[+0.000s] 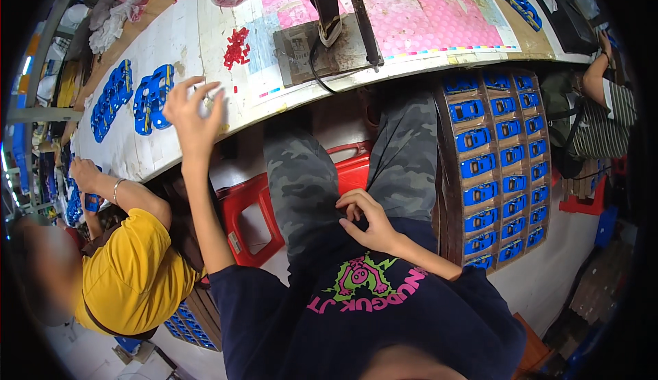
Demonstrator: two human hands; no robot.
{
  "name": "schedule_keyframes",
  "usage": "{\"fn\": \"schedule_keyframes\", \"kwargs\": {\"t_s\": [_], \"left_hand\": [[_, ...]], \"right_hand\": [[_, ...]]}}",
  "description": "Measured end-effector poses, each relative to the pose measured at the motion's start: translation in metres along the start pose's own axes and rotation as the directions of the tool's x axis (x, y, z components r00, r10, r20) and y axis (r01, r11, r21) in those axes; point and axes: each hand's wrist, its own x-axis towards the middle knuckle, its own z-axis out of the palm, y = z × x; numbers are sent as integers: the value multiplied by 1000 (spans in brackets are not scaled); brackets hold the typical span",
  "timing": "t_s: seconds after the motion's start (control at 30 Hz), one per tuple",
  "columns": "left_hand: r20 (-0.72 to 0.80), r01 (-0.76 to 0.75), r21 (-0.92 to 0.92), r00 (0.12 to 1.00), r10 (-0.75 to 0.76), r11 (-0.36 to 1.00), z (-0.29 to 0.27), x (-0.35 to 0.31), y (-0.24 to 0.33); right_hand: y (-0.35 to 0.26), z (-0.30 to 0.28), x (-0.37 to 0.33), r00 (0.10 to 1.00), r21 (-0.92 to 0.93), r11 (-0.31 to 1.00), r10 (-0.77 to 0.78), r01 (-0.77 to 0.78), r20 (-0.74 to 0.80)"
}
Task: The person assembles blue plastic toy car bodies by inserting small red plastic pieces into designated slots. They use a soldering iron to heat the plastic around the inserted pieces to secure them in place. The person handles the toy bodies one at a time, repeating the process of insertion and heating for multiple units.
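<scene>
My left hand [194, 116] is raised over the table's near edge, its fingers spread and curved, with nothing visible in them. Just left of it, a small group of blue toy car bodies [153, 99] lies on the white table [199, 30]. Farther left is another row of blue car bodies [111, 102]. Small red plastic pieces [237, 49] are heaped beyond my left hand, with a single one closer to the edge. My right hand [368, 219] rests on my lap, fingers loosely bent and thumb apart, holding nothing I can see.
A bench tool with a dark upright arm stands on a metal plate [295, 56]. To my right, a compartmented tray [445, 174] holds several blue cars. Another blue car [521, 8] lies at the far right. Co-workers sit on both sides, one in a yellow shirt [137, 274]. A red stool [250, 208] is beneath me.
</scene>
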Motion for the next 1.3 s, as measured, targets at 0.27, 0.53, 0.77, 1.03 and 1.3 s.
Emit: {"fn": "schedule_keyframes", "kwargs": {"t_s": [0.27,0.53,0.77,1.03,1.3], "left_hand": [[3,-1,-30,1000,1,1000,23,-3,20],[-67,101,-79,992,-106,992,32,29,26],[-66,103,-178,991,-116,979,45,55,27],[49,263,-218,965,-259,940,51,63,16],[6,21,-176,1000,-20,984,60,68,23]], "right_hand": [[6,-17,1,997,-5,1000,9,-9,-78],[11,-79,10,950,-143,990,-27,-19,-312],[1,-141,36,862,-196,980,-119,23,-493],[1,-186,50,765,-220,975,-151,12,-626],[-11,-248,77,636,-436,900,-336,0,-695]]}}
